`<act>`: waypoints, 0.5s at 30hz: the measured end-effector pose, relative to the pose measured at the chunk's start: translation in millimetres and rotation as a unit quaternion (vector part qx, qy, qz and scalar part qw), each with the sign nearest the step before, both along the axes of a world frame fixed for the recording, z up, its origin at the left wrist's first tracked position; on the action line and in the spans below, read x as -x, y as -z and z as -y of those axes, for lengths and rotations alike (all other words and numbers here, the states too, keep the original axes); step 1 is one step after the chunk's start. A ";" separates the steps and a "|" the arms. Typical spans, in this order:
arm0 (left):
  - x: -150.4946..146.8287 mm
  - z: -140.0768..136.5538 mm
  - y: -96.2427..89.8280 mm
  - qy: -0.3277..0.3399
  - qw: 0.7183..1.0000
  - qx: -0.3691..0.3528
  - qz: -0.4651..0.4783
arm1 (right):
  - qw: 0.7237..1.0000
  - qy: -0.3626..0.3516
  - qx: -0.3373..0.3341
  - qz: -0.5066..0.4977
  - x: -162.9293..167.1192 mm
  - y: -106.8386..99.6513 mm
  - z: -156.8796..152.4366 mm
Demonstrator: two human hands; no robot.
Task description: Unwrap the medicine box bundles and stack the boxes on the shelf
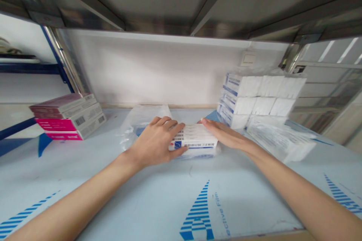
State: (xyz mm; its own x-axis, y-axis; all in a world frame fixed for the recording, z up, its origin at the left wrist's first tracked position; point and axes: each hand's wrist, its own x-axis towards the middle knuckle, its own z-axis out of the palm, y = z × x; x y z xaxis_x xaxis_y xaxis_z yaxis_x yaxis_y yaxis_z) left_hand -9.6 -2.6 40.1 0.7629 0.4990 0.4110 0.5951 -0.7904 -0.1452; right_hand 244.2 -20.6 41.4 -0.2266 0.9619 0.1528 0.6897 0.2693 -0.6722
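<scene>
A small stack of white-and-blue medicine boxes [199, 135] lies on the film-covered shelf in front of me, with clear plastic around its lower part. My left hand [158, 139] is closed over its left end, fingers on top and thumb along the front face. Against the right end presses my right hand [223, 133], its fingers partly hidden behind the boxes. Crumpled clear plastic wrap [144, 116] spreads behind and beside my left hand.
Pink-and-white boxes [69, 116] are stacked at the left. At the right stands a plastic-wrapped block of white boxes [257, 98], with another wrapped pack [283, 139] in front. A metal shelf [158, 3] hangs low overhead; a wall [158, 67] closes off the back.
</scene>
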 end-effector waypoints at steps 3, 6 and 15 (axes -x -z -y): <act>6.7 -0.7 -2.7 -0.061 0.998 0.032 -0.013 | 0.996 -0.007 0.075 -0.045 0.0 4.0 -4.4; 13.9 -1.4 -5.9 -0.106 0.990 0.089 -0.020 | 1.000 0.022 -0.005 0.012 -0.1 4.2 -2.5; 23.5 -8.9 -6.4 -0.054 0.978 0.194 0.051 | 0.962 -0.111 -0.192 0.160 4.9 1.9 6.8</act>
